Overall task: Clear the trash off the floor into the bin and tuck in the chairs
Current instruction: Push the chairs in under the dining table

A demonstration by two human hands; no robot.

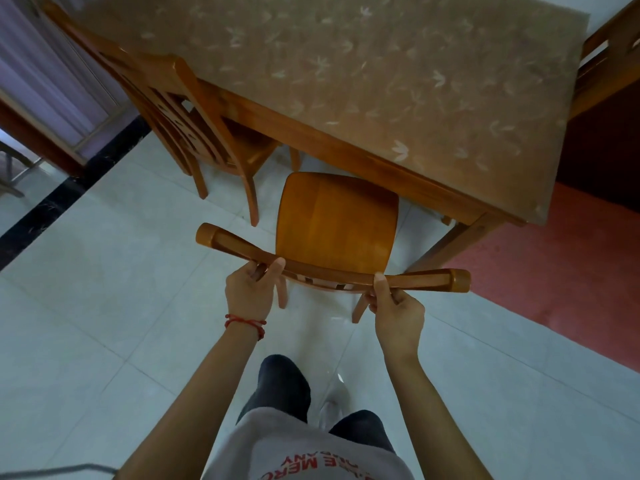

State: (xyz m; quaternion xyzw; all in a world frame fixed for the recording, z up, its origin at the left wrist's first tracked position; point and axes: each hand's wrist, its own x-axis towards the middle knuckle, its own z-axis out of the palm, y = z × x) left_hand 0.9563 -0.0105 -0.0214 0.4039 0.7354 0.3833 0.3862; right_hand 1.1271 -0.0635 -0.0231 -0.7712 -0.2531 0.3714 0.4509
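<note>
A wooden chair (337,216) stands in front of me, its seat mostly out from under the table (363,81) and its front edge near the table's side. My left hand (251,292) grips the left part of the chair's curved top rail, thumb on top. My right hand (396,315) grips the right part of the same rail. A second wooden chair (194,126) stands to the left, pushed partly under the table. No trash or bin is in view.
The table carries a brown leaf-patterned cover. A third chair (609,60) shows at the far right edge. The floor is pale tile (104,289), with a red area (554,271) to the right and a black strip at the left.
</note>
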